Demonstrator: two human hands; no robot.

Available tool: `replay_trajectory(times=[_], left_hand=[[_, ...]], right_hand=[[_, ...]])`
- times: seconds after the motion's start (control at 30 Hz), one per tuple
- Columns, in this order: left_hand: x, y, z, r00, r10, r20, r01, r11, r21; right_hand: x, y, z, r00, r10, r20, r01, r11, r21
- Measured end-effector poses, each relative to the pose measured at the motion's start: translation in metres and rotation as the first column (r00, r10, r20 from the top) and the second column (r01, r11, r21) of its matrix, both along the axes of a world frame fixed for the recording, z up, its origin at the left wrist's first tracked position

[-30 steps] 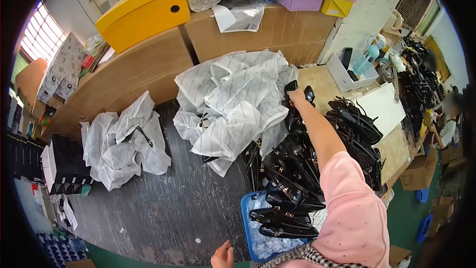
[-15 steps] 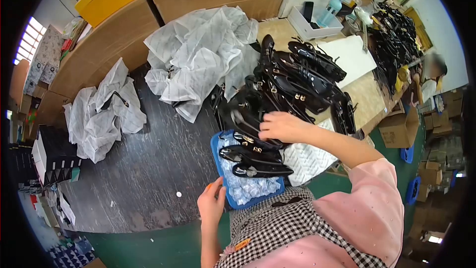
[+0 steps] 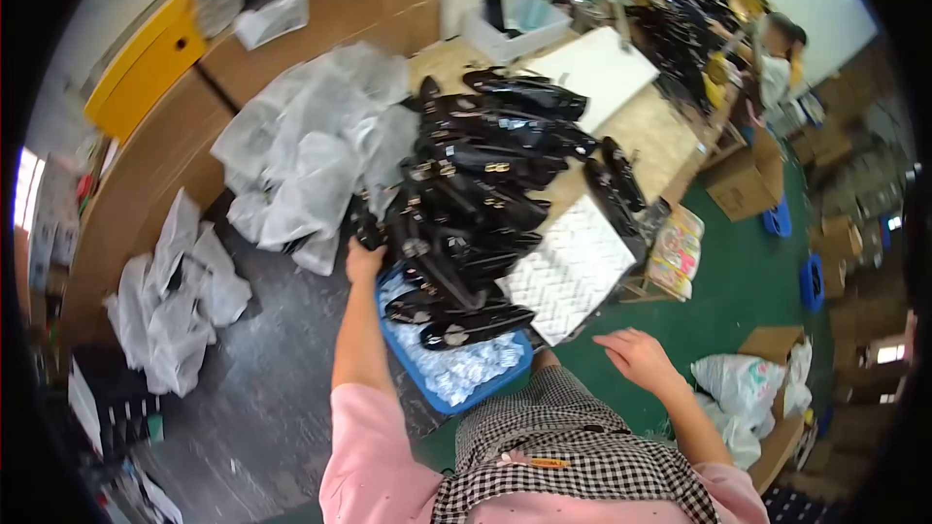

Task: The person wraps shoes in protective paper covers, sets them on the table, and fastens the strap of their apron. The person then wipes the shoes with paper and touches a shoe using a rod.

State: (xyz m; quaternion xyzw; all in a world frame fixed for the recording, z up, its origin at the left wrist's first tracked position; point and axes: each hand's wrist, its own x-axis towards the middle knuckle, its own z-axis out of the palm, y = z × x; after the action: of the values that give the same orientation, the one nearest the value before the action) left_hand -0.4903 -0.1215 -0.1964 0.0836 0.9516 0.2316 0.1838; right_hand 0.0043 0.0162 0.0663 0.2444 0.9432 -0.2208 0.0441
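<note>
Away from the shoe pile, the right hand has moved out over the green floor, fingers loosely spread and holding nothing. Nearer the table's middle lies the blue basket, with shoes across its far part. Just beyond it, the left hand has gone up to a black shoe at the pile's left side, touching it; whether it pinches is unclear. Crumpled wrapping sheets lie past it.
</note>
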Motion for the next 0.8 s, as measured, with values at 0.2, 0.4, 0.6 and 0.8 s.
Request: replay_trajectory(times=[0.2, 0.4, 0.6, 0.8], left_hand=[[-0.016, -0.051, 0.038, 0.984, -0.163, -0.075, 0.165, 0.986, 0.011], [0.049, -0.054, 0.160, 0.754, 0.152, -0.640, 0.004, 0.972, 0.236], [0.159, 0.011, 0.139, 0.980, 0.191, -0.048, -0.127, 0.802, 0.584], [0.253, 0.143, 0.240, 0.612, 0.016, -0.790, 0.091, 0.992, 0.090]], right_hand=[[0.113, 0.018, -0.020, 0.949, -0.273, 0.160, 0.282, 0.959, -0.035], [0.088, 0.133, -0.107, 0.993, -0.121, -0.006, 0.118, 0.981, -0.151], [0.049, 0.254, -0.229, 0.934, -0.356, 0.044, 0.358, 0.917, -0.178], [0.039, 0.253, -0.216, 0.959, -0.271, 0.087, 0.284, 0.932, -0.225]])
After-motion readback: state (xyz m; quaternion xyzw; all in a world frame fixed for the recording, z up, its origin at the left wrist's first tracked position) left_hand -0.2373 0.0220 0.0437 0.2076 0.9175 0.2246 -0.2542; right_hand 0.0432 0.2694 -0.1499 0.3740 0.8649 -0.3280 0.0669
